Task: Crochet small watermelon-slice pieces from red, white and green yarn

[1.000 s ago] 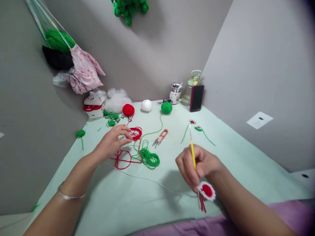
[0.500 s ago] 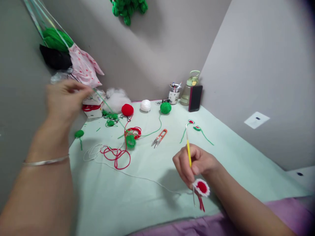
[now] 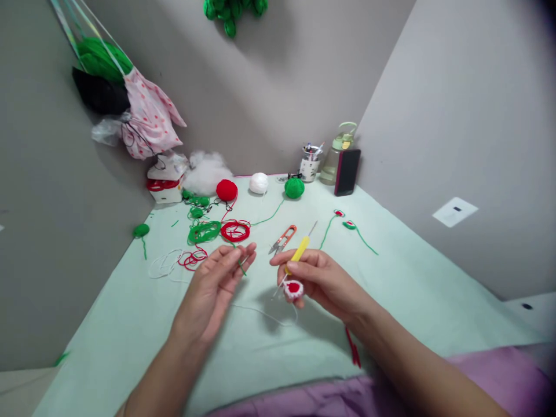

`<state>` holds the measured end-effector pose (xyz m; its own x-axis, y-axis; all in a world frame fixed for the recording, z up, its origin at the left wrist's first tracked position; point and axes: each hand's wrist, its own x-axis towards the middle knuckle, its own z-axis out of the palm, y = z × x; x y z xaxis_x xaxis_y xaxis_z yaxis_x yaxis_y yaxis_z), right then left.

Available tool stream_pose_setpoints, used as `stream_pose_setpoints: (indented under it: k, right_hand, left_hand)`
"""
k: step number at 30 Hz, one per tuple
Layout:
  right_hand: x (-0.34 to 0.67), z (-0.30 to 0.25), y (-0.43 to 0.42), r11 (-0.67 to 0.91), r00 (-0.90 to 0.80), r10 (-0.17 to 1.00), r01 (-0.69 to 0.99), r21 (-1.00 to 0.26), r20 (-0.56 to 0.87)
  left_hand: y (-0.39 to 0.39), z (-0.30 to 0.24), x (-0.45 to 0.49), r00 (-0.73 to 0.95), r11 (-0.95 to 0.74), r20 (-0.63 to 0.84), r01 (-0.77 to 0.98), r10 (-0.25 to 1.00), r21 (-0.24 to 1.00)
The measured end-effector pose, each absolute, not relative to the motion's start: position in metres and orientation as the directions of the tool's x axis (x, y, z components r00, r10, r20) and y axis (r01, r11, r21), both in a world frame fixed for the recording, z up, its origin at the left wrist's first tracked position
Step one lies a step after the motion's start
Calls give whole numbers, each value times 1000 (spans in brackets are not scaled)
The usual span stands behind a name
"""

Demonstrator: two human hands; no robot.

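Observation:
My left hand (image 3: 217, 281) pinches the end of a green yarn strand (image 3: 242, 269) between thumb and fingers. To its right, my right hand (image 3: 315, 275) grips a yellow-handled crochet hook (image 3: 297, 255), its metal tip pointing up and away. The same hand keeps a small crocheted piece (image 3: 293, 289), red in the middle with a white edge, below the hook. White yarn (image 3: 264, 314) trails from near the piece across the cloth. Beyond my left hand lie a loose green yarn coil (image 3: 205, 231) and a red yarn coil (image 3: 236, 231).
Orange thread snips (image 3: 284, 238) lie beyond the hands. Red (image 3: 226, 190), white (image 3: 259, 183) and green (image 3: 294, 187) yarn balls stand at the back, near a phone (image 3: 348, 172) and a bottle (image 3: 332, 162). Two small crocheted pieces (image 3: 349, 225) with green tails rest at right.
My left hand has come down from the upper left to beside my right hand, bringing the green strand. My right hand has moved up and left with the hook and piece. The green coil lies spread out.

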<state>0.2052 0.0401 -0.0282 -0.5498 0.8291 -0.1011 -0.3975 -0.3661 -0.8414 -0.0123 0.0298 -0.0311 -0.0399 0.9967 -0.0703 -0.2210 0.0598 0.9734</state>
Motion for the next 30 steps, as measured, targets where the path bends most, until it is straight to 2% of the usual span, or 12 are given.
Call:
stream_pose_setpoints:
  k: [5, 13, 18, 21, 26, 28, 30]
  right_hand:
    - [177, -37, 24, -414, -541, 824, -369, -832, -170]
    - [180, -29, 22, -394, -442, 868, -336, -855, -226]
    - [172, -33, 16, -446, -549, 802, -291, -846, -234]
    - [173, -34, 16, -450, -530, 810, -284, -846, -253]
    - [191, -27, 18, -499, -517, 795, -262, -826, -317]
    - [195, -24, 16, -543, -567, 752, -243, -804, -336]
    - [196, -22, 13, -580, -618, 706, -226, -783, -345]
  left_hand:
    - [10, -42, 13, -36, 126, -151, -384, 988, 915]
    - [-5, -44, 12, -83, 139, -208, -506, 975, 851]
    - [-10, -39, 18, -67, 145, -203, -487, 977, 861]
    - [-10, -39, 12, -92, 97, -148, -416, 985, 904]
    - [-16, -49, -10, -234, -104, 56, -199, 971, 974]
    - [-22, -50, -8, -199, -190, 159, -146, 967, 971]
    - [-27, -49, 1, -91, -284, 274, -124, 957, 951]
